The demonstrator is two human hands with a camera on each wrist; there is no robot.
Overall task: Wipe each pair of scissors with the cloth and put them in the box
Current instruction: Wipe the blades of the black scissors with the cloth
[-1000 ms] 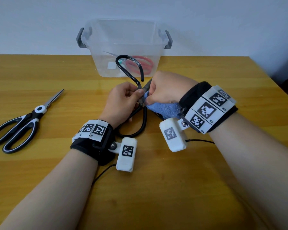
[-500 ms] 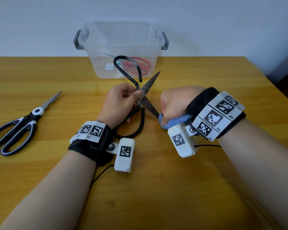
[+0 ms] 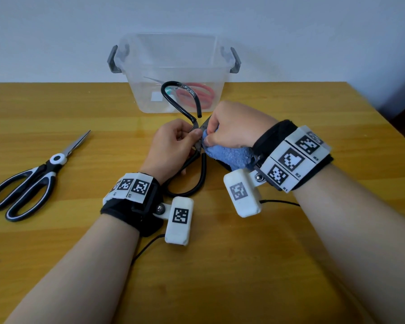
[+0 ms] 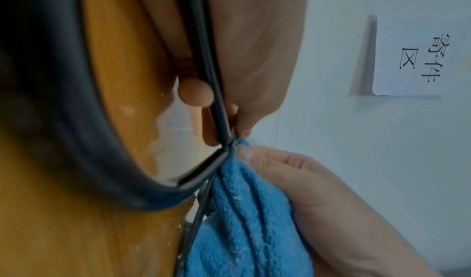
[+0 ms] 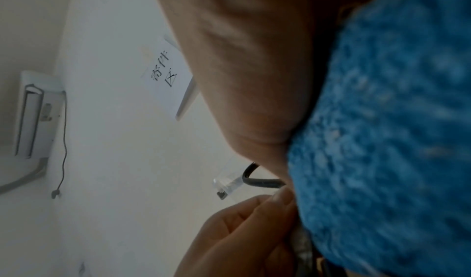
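Observation:
Black iron scissors [image 3: 173,99] with big looped handles stand spread open over the table's middle. My left hand [image 3: 173,146] pinches them at the pivot; the left wrist view shows a handle loop [image 4: 76,140] close up. My right hand [image 3: 229,132] grips the blue cloth [image 3: 232,155] and presses it against the blades by the pivot, so the blades are mostly hidden. The cloth [image 4: 242,221] hangs beside the blade edge, and the cloth [image 5: 382,140] fills the right wrist view. The clear plastic box [image 3: 173,54] stands behind, holding red-handled scissors [image 3: 197,94].
Black-and-white scissors [image 3: 33,174] lie shut on the wooden table [image 3: 220,277] at the left. The box has grey handles and stands against the white wall. A paper sign [image 4: 418,55] hangs on the wall. The table's right edge is near my right forearm.
Half a second ago my right hand was pulled back to the blade tip with both blades bare. It has moved back up to the pivot with the cloth. My left hand stays put.

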